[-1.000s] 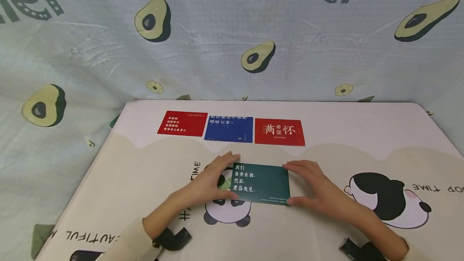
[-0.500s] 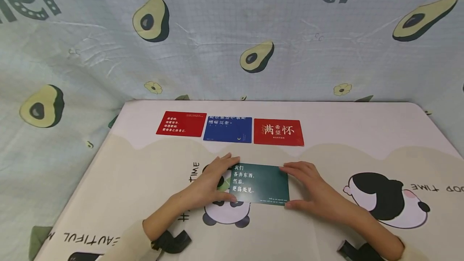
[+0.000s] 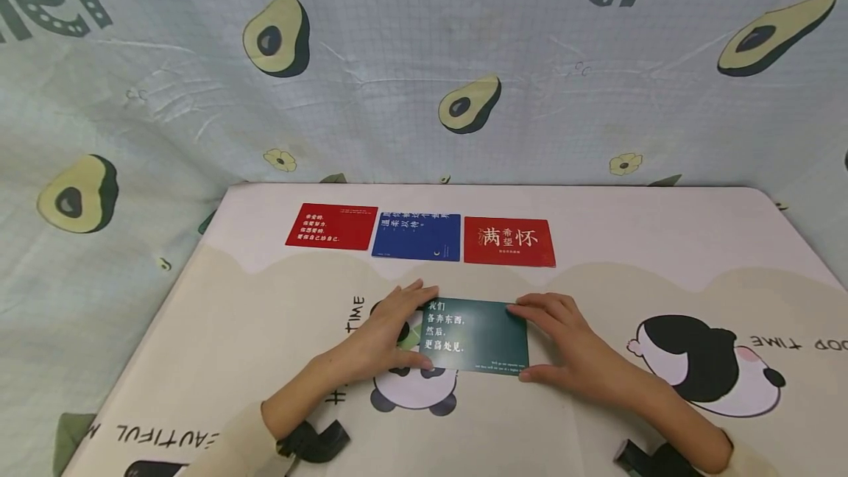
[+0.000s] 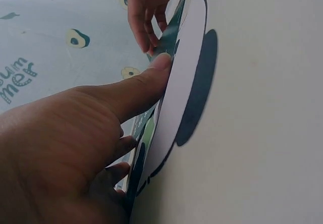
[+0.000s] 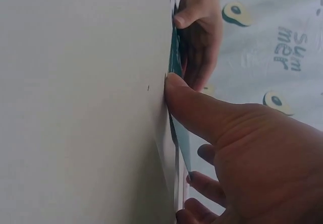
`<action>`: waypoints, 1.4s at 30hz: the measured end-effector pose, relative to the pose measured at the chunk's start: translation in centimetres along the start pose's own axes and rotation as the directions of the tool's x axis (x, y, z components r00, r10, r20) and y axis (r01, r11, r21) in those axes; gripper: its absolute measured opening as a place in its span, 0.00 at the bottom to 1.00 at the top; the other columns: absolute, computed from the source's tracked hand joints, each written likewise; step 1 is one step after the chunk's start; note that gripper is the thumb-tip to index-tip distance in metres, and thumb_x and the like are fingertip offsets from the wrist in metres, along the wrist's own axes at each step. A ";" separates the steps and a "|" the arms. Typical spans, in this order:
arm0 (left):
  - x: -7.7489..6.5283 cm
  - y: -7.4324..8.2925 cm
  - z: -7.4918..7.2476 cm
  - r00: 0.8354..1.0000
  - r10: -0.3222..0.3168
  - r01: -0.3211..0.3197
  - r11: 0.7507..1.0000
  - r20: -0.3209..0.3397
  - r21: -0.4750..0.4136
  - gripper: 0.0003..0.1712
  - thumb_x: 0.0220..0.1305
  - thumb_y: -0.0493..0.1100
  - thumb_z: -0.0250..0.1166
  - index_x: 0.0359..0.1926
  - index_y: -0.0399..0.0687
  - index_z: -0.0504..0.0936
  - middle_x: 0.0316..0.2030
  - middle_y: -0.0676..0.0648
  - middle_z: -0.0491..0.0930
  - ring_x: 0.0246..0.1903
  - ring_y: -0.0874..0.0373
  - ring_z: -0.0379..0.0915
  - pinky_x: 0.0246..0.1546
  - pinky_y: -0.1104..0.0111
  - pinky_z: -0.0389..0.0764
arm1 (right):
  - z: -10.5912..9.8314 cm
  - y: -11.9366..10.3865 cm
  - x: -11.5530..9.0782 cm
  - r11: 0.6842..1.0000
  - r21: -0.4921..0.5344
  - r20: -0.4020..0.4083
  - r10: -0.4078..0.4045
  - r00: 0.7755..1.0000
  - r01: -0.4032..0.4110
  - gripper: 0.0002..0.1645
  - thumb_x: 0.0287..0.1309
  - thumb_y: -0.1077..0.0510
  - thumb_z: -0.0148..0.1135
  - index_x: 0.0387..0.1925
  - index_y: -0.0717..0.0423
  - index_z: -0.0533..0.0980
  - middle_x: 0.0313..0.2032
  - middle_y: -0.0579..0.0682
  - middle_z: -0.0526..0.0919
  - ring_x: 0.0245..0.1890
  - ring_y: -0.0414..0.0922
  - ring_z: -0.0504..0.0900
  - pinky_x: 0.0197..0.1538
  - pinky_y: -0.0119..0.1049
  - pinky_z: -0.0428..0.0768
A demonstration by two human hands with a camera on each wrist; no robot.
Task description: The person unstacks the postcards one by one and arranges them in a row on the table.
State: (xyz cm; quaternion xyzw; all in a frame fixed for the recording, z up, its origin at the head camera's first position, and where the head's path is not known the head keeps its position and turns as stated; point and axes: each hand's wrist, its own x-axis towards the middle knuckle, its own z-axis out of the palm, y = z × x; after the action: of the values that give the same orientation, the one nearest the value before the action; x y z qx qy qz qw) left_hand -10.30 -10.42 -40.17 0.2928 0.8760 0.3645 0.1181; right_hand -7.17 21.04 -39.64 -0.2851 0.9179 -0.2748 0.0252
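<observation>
A dark green postcard (image 3: 477, 341) with white writing is in front of the person, in the middle of the head view. The left hand (image 3: 374, 337) holds its left end, thumb at the near corner and fingers at the far corner. At the right end, the right hand (image 3: 579, 352) holds it the same way. Seen edge-on in the right wrist view, the postcard (image 5: 182, 143) lies between the thumb and fingertips, low over the table. Whether it touches the tabletop I cannot tell.
Beyond the hands, a red postcard (image 3: 331, 227), a blue postcard (image 3: 416, 238) and another red postcard (image 3: 509, 241) lie in a row. The table mat (image 3: 662, 241) carries printed animals and lettering. Behind it hangs an avocado-print cloth (image 3: 371, 131).
The right hand's fingers have slid slightly left over the postcard's right end. The left hand and the postcard stay nearly in place.
</observation>
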 end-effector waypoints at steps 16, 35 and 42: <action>-0.1 0.7 -0.3 0.997 0.054 -0.053 0.998 0.057 -0.024 0.62 0.39 0.45 0.81 0.73 0.54 0.54 0.70 0.53 0.49 0.67 0.55 0.50 0.58 0.62 0.71 | 0.0 0.1 0.2 0.999 -0.044 0.019 0.001 1.000 0.000 0.51 0.42 0.44 0.77 0.68 0.46 0.64 0.65 0.46 0.60 0.64 0.47 0.54 0.55 0.47 0.76; 0.4 1.3 -0.4 0.996 0.086 -0.082 0.987 0.026 -0.141 0.53 0.44 0.43 0.79 0.70 0.59 0.61 0.69 0.56 0.51 0.66 0.57 0.51 0.59 0.58 0.70 | -0.8 0.0 0.1 0.995 -0.094 0.062 -0.009 0.998 0.015 0.59 0.39 0.33 0.73 0.71 0.44 0.59 0.67 0.49 0.58 0.65 0.50 0.54 0.58 0.52 0.73; 1.3 2.1 -0.4 0.996 0.090 -0.088 0.985 0.002 -0.146 0.53 0.44 0.44 0.79 0.70 0.59 0.62 0.69 0.57 0.51 0.67 0.58 0.50 0.58 0.59 0.71 | -1.5 0.3 0.3 0.990 -0.139 0.054 0.014 0.998 -0.006 0.57 0.40 0.36 0.75 0.71 0.43 0.59 0.66 0.49 0.59 0.65 0.50 0.56 0.55 0.49 0.76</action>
State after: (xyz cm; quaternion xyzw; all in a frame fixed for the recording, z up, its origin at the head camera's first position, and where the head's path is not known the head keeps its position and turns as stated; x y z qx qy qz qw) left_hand -10.60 -8.74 -38.38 0.3238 0.8325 0.4314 0.1265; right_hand -7.92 21.83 -38.50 -0.2889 0.9352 -0.2023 0.0321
